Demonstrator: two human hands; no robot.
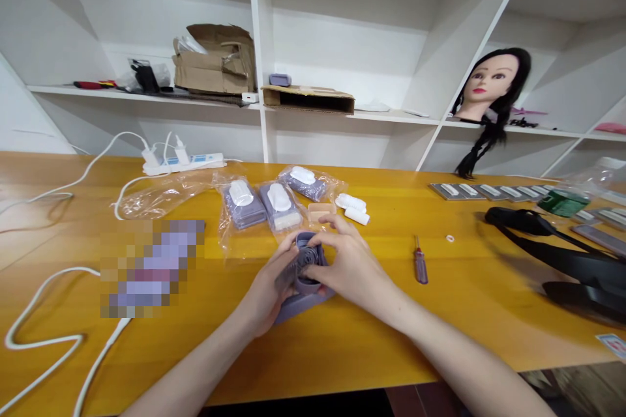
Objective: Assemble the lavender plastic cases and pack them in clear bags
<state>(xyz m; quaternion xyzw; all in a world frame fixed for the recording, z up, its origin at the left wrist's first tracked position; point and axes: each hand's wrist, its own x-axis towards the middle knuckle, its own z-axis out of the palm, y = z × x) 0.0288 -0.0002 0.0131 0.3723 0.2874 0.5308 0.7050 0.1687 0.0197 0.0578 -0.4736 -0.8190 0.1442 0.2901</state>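
Observation:
Both of my hands hold a mauve-grey soft rubber piece (307, 285) with a ribbed dark section (299, 267) over the middle of the orange wooden table (372, 332). My left hand (264, 296) grips its near left side, and my right hand (349, 267) wraps over its top right. Its lower flared part rests near the tabletop. Just beyond my fingers lie clear plastic bags holding mauve pieces with white caps (278, 206). A small beige tray (321, 212) and white cylinders (353, 210) lie close by. Part of the piece is hidden by my fingers.
A red-handled screwdriver (419, 262) lies to the right, and a black strap (562, 260) lies further right. White cables run from a power strip (183, 163) at left. A pixelated patch (151, 268) covers part of the table. White shelves stand behind.

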